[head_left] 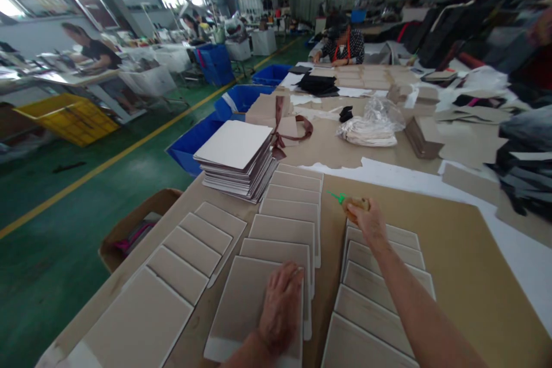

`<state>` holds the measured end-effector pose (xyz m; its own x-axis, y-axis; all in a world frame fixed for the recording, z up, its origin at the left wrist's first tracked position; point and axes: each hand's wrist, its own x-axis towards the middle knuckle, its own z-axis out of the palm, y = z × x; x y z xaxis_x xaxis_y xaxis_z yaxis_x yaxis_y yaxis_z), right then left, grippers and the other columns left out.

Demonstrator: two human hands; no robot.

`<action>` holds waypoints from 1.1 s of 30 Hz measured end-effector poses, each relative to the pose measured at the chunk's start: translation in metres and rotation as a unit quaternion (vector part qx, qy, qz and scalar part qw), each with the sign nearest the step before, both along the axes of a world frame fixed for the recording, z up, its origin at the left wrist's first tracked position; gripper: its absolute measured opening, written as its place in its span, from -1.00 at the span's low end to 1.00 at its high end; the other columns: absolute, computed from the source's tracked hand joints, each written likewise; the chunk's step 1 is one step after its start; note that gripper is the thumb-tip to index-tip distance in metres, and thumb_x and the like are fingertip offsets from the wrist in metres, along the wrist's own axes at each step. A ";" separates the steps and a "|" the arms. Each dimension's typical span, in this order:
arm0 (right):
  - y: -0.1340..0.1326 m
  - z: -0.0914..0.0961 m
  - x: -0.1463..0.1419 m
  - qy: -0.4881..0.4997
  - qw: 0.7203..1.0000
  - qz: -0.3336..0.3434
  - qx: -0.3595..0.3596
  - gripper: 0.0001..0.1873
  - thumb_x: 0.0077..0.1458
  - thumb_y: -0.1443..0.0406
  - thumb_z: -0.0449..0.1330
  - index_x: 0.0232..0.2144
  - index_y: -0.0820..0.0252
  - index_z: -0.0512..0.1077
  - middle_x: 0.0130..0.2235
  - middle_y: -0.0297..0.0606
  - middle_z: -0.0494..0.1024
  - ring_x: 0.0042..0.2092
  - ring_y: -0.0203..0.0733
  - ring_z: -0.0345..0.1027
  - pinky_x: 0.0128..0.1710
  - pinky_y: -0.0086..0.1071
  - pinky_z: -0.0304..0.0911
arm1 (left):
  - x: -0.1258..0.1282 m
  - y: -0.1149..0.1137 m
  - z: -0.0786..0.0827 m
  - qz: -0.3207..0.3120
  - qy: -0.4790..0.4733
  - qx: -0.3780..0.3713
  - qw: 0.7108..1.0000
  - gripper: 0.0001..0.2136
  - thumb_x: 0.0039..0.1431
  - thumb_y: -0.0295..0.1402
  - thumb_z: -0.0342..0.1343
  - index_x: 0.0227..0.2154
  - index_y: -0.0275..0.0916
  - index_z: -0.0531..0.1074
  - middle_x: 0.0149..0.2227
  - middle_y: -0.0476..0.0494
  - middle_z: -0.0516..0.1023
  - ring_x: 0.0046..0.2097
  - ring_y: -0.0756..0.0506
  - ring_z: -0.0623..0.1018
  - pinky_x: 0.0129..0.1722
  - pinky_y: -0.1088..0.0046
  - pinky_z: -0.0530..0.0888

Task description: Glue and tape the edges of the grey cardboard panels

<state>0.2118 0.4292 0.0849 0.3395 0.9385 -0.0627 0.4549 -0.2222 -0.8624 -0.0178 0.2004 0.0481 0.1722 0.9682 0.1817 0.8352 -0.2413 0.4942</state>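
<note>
Three overlapping rows of grey-white rectangular boards lie on a brown table [466, 276]. My left hand [281, 306] rests flat, fingers together, on the nearest board of the middle row [276, 241]. My right hand [365, 217] is closed around a small squeeze bottle with a green nozzle [345, 200], held over the far end of the right row [379, 282]. The left row [190, 253] runs toward the table's left edge, untouched.
A stack of white boards [237, 161] stands beyond the rows. Farther off lie a clear plastic bag [373, 123], brown ribbon [288, 126] and cardboard pieces. Blue bins [194, 141] and a cardboard box [138, 230] stand left of the table. A person [342, 43] sits at the far end.
</note>
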 end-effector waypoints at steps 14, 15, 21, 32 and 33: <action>0.087 -0.008 -0.042 -0.151 0.988 0.020 -0.002 -0.66 -0.03 0.11 0.22 -0.20 0.11 0.38 -0.36 -0.29 0.47 -0.34 -0.12 0.33 -0.36 -0.35 0.15 | -0.103 -0.049 -0.024 0.029 0.207 0.080 0.975 -0.49 0.17 -0.42 0.02 0.21 -0.07 0.25 0.19 -0.05 0.42 0.20 -0.12 0.41 0.14 0.35 0.44; 0.091 -0.010 -0.043 -0.159 0.987 0.022 -0.007 -0.66 -0.02 0.11 0.21 -0.19 0.11 0.38 -0.35 -0.28 0.48 -0.33 -0.12 0.33 -0.36 -0.35 0.14 | -0.103 -0.049 -0.025 0.029 0.211 0.082 0.974 -0.49 0.17 -0.43 0.02 0.21 -0.08 0.26 0.18 -0.05 0.43 0.20 -0.12 0.41 0.14 0.36 0.45; 0.100 -0.013 -0.049 -0.205 0.977 0.043 -0.032 -0.65 0.00 0.11 0.18 -0.17 0.13 0.38 -0.34 -0.24 0.49 -0.33 -0.10 0.35 -0.38 -0.35 0.12 | -0.107 -0.050 -0.026 0.023 0.223 0.098 0.970 -0.48 0.16 -0.45 0.01 0.21 -0.10 0.25 0.17 -0.05 0.44 0.18 -0.11 0.43 0.12 0.38 0.46; 0.110 0.002 -0.068 -0.269 0.957 0.098 -0.049 -0.74 0.02 0.16 0.19 -0.22 0.11 0.39 -0.25 -0.13 0.54 -0.26 -0.05 0.40 -0.37 -0.32 0.14 | -0.107 -0.047 -0.026 0.014 0.250 0.111 0.962 -0.51 0.14 -0.45 0.00 0.16 -0.13 0.32 0.16 -0.03 0.46 0.17 -0.10 0.43 0.14 0.40 0.43; 0.110 0.002 -0.072 -0.270 0.956 0.102 -0.050 -0.75 0.03 0.16 0.18 -0.22 0.11 0.39 -0.25 -0.14 0.54 -0.27 -0.05 0.40 -0.37 -0.32 0.14 | -0.107 -0.048 -0.026 0.011 0.255 0.116 0.960 -0.51 0.13 -0.45 0.01 0.16 -0.14 0.33 0.16 -0.03 0.46 0.17 -0.10 0.44 0.14 0.42 0.43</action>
